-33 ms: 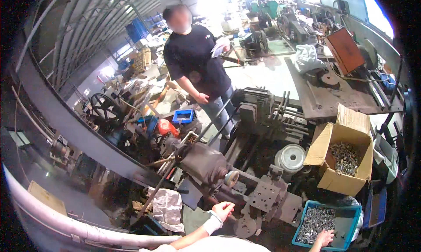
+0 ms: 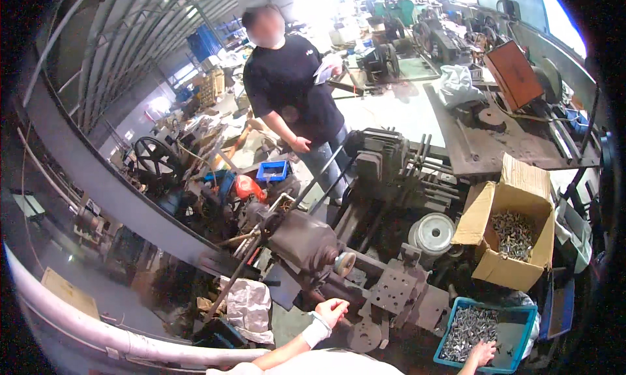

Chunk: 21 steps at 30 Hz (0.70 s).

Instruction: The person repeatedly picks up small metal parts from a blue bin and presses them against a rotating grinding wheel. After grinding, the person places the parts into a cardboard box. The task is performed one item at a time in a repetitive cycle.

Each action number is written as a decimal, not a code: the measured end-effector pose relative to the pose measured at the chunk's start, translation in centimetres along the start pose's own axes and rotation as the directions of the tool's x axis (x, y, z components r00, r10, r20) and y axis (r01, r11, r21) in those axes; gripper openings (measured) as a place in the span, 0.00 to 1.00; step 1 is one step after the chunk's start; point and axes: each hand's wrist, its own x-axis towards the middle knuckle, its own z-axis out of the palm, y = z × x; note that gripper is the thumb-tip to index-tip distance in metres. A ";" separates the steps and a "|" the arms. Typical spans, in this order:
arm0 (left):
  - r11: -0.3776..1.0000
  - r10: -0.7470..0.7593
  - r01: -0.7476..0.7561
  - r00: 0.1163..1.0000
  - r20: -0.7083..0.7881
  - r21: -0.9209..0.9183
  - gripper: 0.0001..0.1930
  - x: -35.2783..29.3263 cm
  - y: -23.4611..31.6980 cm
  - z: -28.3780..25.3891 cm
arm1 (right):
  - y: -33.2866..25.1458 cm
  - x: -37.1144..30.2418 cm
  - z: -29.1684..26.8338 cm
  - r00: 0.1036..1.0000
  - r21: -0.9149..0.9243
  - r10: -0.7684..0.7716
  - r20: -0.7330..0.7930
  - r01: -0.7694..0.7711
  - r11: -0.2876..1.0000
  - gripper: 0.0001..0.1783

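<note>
Nothing had visibly shifted since the earlier frame: both hands and the standing person kept their places.

The lathe at centre was dark, greasy cast metal, with a rounded headstock and a flat plate drilled with holes. At lower right a blue plastic bin held a heap of small, shiny grey metal parts. Above it, at right, an open cardboard box held more of the same parts.

The left hand, at bottom centre with a white band at the wrist, was loosely curled with its fingers bent, just beside the lathe's lower edge; whether it gripped anything could not be told. The right hand, at the bottom edge, lay in the bin on the parts, fingers down among them; whether it had closed on any could not be told.

A person in a black shirt stood at upper centre.
</note>
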 end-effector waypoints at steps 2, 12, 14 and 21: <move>1.000 0.024 -0.023 0.999 0.024 -0.019 0.07 0.4 0.3 0.4 | 1.0 1.1 3.0 0.996 -0.042 -0.056 -0.076 0.053 0.998 0.25; 1.000 0.029 -0.028 0.999 -0.026 0.010 0.07 -0.6 0.4 0.0 | 1.4 1.9 1.9 0.999 0.142 0.029 0.045 -0.035 0.989 0.13; 0.999 0.045 -0.044 0.997 -0.056 0.008 0.07 -0.2 0.7 -0.6 | 2.0 2.5 3.9 1.000 0.215 0.021 0.007 -0.022 0.976 0.13; 0.974 0.175 -0.217 0.898 -0.404 -0.059 0.07 -0.2 2.2 -8.6 | 2.4 3.2 3.4 0.995 0.301 -0.061 0.073 0.036 0.953 0.12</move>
